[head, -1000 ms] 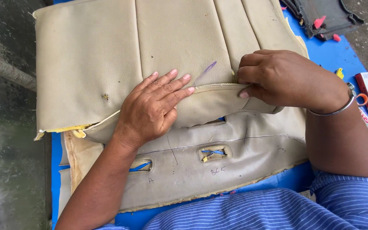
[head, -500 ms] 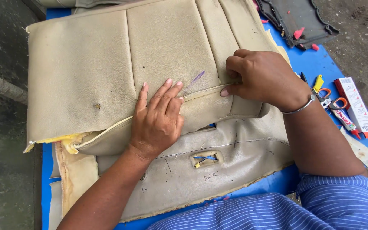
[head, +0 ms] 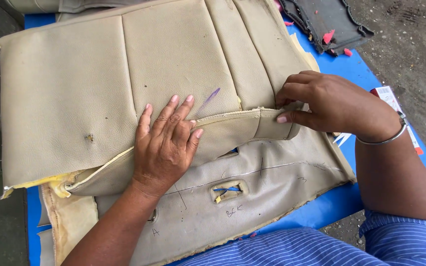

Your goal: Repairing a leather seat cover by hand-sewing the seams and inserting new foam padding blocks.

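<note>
A beige leather seat cover (head: 75,93) with stitched panels lies spread over a blue table (head: 385,108). My left hand (head: 166,143) rests flat, fingers apart, on the folded-over seam near the middle. My right hand (head: 329,106) pinches the right end of that same folded edge (head: 272,124) between thumb and fingers; a metal bangle circles its wrist. Below the fold a second beige piece (head: 272,182) shows pen lines and slit openings. Yellow foam (head: 57,182) peeks out at the cover's left corner.
A dark grey plastic piece (head: 326,22) with red bits lies at the table's far right corner. A small box (head: 388,98) and white-handled tools sit behind my right wrist. Grey ground surrounds the table on both sides.
The view has shifted, so the cover sits lower and further right in frame. My right hand has slid right along the fold and now pinches its end. My left hand stays pressed on the seam.
</note>
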